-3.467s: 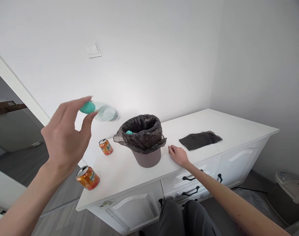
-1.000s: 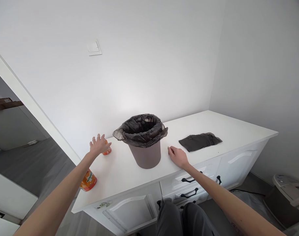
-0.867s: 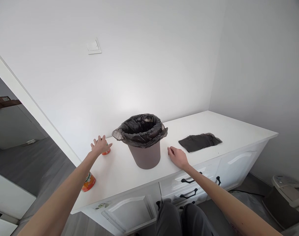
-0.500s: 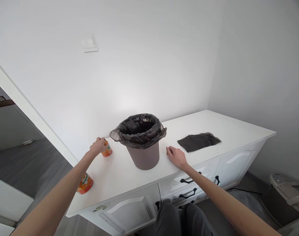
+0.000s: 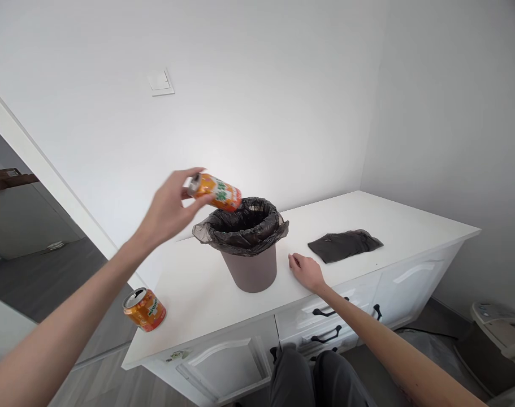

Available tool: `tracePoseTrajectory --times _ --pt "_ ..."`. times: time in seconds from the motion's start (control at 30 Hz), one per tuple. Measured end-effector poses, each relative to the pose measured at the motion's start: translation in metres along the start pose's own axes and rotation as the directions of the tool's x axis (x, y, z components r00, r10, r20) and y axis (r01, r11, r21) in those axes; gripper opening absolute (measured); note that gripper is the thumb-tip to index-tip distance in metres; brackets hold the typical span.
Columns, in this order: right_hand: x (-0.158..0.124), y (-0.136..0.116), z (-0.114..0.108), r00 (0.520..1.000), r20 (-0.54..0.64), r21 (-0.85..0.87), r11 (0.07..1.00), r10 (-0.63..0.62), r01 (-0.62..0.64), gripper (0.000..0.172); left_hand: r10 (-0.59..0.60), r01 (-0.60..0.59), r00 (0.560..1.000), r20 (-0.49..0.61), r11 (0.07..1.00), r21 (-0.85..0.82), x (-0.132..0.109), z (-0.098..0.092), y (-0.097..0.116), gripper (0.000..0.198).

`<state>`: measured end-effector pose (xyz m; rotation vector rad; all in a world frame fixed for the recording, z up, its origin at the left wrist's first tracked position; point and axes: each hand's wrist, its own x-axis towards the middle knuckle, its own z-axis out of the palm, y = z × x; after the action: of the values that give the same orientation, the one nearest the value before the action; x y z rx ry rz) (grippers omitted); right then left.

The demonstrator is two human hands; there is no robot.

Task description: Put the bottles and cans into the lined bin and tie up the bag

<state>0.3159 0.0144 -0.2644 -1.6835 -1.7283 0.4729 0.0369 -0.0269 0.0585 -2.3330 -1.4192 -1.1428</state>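
Note:
My left hand (image 5: 170, 203) grips an orange soda can (image 5: 219, 192), tilted almost on its side, above the left part of the trash bin's mouth. The brownish trash bin (image 5: 252, 271) stands on the white cabinet top and is lined with a black plastic bag (image 5: 244, 243) folded over its rim. Right of the bin, my right hand (image 5: 306, 272) rests on the cabinet top, fingers curled in; whether anything is inside them is hidden. A second orange soda can (image 5: 145, 309), opened, stands upright near the left front corner.
A folded black plastic bag (image 5: 345, 245) lies on the white cabinet top (image 5: 410, 220), right of my right hand. Below are drawers with black handles (image 5: 327, 334). Walls rise behind and at the right. A grey-brown container (image 5: 490, 345) stands on the floor at right.
My left hand has lifted the can off the cabinet top, moved it up and right over the bin, and tipped it sideways. My right hand stays put.

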Motion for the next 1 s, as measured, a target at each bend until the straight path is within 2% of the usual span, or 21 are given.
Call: tracePoseTrajectory --times 0.1,0.2,0.43,0.6,0.63,0.7,0.83,0.93,1.0 --pt "0.000 0.003 0.002 1.000 -0.008 0.000 1.000 -0.009 0.009 0.041 0.120 -0.112 0.972 0.202 0.992 -0.053 -0.011 0.020 0.033 0.055" --pt "0.002 0.006 0.004 1.000 -0.013 -0.002 1.000 -0.015 0.015 0.042 0.134 -0.111 0.946 0.296 0.989 -0.093 -0.015 0.042 0.043 0.050" --pt "0.004 0.007 0.005 1.000 -0.019 0.002 1.000 -0.018 0.018 0.042 0.098 -0.086 0.929 0.357 0.995 -0.050 0.004 0.079 0.024 0.051" --pt "0.004 0.006 0.004 1.000 -0.019 0.002 1.000 -0.016 0.016 0.041 0.013 0.047 0.851 0.524 0.994 -0.100 0.007 0.089 0.016 0.058" --pt "0.004 0.006 0.004 1.000 -0.018 0.004 1.000 -0.016 0.016 0.041 0.013 0.067 0.846 0.533 0.989 -0.130 0.005 0.089 0.015 0.060" --pt "0.003 0.006 0.003 1.000 -0.015 0.009 1.000 -0.015 0.015 0.041 0.021 0.071 0.876 0.483 0.983 -0.171 0.000 0.085 0.011 0.061" --pt "0.002 0.005 0.001 1.000 -0.013 0.020 1.000 -0.010 0.010 0.041 -0.039 0.055 0.975 0.219 0.996 -0.070 -0.018 0.062 -0.013 0.062" --pt "0.002 0.003 -0.001 1.000 -0.008 0.027 1.000 -0.010 0.010 0.041 -0.137 0.126 0.984 0.116 0.987 0.097 -0.042 0.033 -0.047 0.066" --pt "0.001 0.001 -0.001 1.000 -0.005 0.026 1.000 -0.006 0.006 0.040 -0.214 0.180 0.966 0.147 0.960 0.215 -0.064 0.011 -0.073 0.069"
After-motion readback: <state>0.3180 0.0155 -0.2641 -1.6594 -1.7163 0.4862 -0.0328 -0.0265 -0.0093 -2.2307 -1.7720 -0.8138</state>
